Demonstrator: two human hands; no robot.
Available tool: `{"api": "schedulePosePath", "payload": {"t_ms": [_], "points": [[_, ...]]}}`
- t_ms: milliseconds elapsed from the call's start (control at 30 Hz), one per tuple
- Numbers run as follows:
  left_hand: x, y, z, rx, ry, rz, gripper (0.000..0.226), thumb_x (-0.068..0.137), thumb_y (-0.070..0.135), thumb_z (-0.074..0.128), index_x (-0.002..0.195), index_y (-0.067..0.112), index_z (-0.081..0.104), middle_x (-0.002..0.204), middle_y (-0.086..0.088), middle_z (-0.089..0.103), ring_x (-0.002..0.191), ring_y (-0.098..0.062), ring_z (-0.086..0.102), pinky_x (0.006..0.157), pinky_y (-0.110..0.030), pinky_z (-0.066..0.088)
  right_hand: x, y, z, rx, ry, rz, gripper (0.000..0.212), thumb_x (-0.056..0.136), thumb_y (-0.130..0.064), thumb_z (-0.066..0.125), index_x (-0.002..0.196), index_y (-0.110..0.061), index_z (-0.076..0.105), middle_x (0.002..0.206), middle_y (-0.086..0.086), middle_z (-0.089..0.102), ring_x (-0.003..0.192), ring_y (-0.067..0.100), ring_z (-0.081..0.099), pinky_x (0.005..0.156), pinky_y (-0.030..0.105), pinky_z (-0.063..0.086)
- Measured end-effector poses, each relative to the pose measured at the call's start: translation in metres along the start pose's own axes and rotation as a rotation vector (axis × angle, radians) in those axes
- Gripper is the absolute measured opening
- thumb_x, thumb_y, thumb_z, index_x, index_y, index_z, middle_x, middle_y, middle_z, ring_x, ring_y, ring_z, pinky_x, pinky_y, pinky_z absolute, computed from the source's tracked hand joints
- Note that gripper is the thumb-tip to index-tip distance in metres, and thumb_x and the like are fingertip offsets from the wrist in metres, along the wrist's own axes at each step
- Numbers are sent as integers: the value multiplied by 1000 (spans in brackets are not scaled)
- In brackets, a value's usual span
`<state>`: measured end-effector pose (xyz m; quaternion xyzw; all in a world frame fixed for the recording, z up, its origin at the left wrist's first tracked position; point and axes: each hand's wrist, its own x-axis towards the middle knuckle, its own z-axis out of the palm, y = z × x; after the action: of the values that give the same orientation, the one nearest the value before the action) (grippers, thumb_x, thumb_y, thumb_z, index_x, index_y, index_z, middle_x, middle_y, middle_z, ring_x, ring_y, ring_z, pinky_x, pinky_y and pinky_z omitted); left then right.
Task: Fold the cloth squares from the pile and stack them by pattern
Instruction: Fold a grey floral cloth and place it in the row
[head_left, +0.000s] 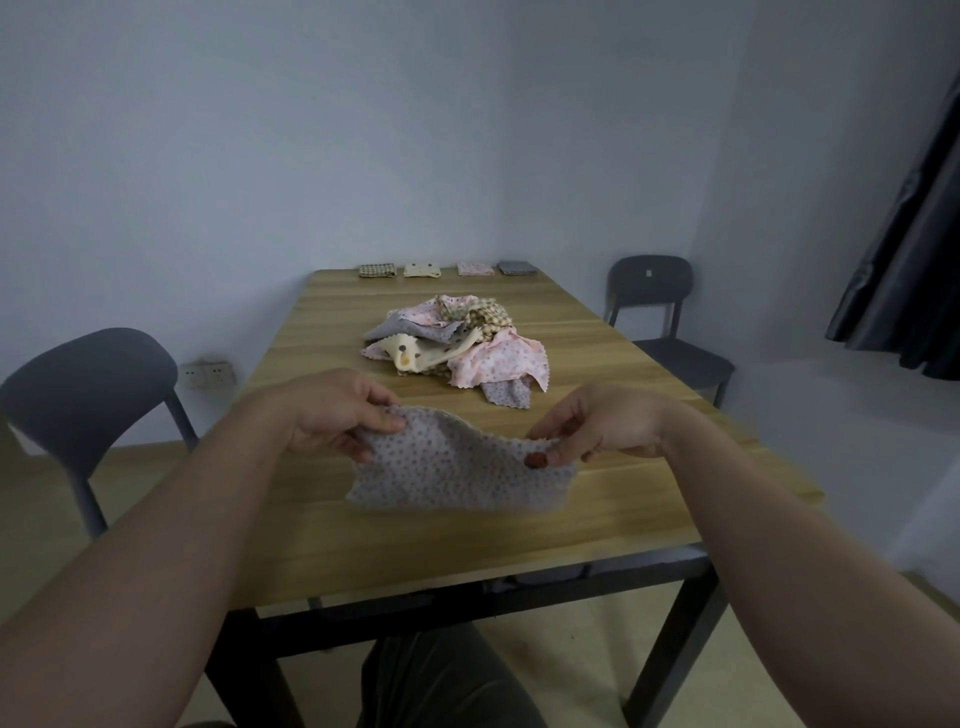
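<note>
A grey cloth square with small dots (457, 467) hangs above the near part of the wooden table (426, 545). My left hand (332, 410) pinches its upper left corner and my right hand (597, 426) pinches its upper right corner. Its lower edge sags toward the tabletop. A loose pile of cloth squares (462, 343) in pink, grey, cream and brown check lies at the table's middle. Along the far edge sit folded stacks: brown check (377, 270), cream (422, 269), pink (475, 268) and grey (517, 267).
A grey chair (88, 395) stands left of the table and a dark chair (660, 306) at the right. A dark curtain (914, 249) hangs at the far right. Wall sockets (208, 375) sit low on the wall.
</note>
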<state>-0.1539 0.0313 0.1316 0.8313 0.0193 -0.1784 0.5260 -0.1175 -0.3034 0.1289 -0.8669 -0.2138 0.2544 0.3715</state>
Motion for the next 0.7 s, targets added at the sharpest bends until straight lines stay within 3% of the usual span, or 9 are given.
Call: {"api": "schedulePosePath", "payload": {"t_ms": [100, 167, 267, 367, 500, 634, 700], "points": [[-8, 2, 0, 46, -115, -38, 15, 88, 15, 71, 100, 6, 73, 85, -7, 70, 64, -11, 64, 49, -23, 52, -1, -3, -1, 49, -97, 44, 25, 84, -5, 78, 109, -4, 77, 99, 7, 74, 81, 12, 61, 65, 22, 46], [-7, 0, -1, 100, -89, -62, 16, 91, 14, 71, 103, 5, 73, 88, -8, 70, 67, -12, 64, 51, -24, 53, -1, -5, 0, -19, -57, 68, 15, 82, -9, 81, 97, -9, 80, 93, 6, 73, 80, 13, 59, 64, 22, 44], [-3, -4, -1, 130, -2, -65, 21, 89, 10, 74, 108, 0, 71, 97, -11, 69, 83, -20, 65, 53, -26, 56, 1, -5, 1, 83, -12, 60, 7, 81, -11, 81, 86, -14, 77, 86, 1, 72, 80, 13, 60, 68, 27, 45], [0, -6, -1, 120, 28, -68, 21, 87, 8, 76, 106, 0, 71, 93, -10, 69, 78, -18, 66, 51, -25, 55, 3, -4, 0, -7, 85, 52, 7, 81, -17, 83, 82, -17, 76, 80, -4, 69, 79, 13, 56, 65, 28, 44], [-5, -3, -5, 155, -128, -103, 14, 83, 15, 76, 95, 8, 73, 81, -5, 70, 64, -11, 63, 50, -23, 52, 0, -3, -1, 162, -199, 55, 11, 83, -6, 78, 93, -5, 74, 89, 9, 70, 74, 15, 62, 61, 25, 50], [-2, -6, -6, 166, -140, -139, 6, 91, 15, 71, 90, 9, 74, 78, -6, 69, 59, -10, 61, 47, -22, 51, 5, -2, 0, 179, -92, 115, 20, 86, -9, 77, 103, 1, 73, 93, 12, 73, 72, 14, 66, 58, 24, 54], [1, -8, -5, 200, -125, -163, 6, 92, 14, 70, 92, 9, 72, 79, -6, 68, 61, -11, 62, 48, -23, 52, 5, -2, 0, 197, -139, 139, 18, 88, -8, 75, 104, 1, 73, 97, 14, 75, 76, 17, 69, 58, 25, 56]]}}
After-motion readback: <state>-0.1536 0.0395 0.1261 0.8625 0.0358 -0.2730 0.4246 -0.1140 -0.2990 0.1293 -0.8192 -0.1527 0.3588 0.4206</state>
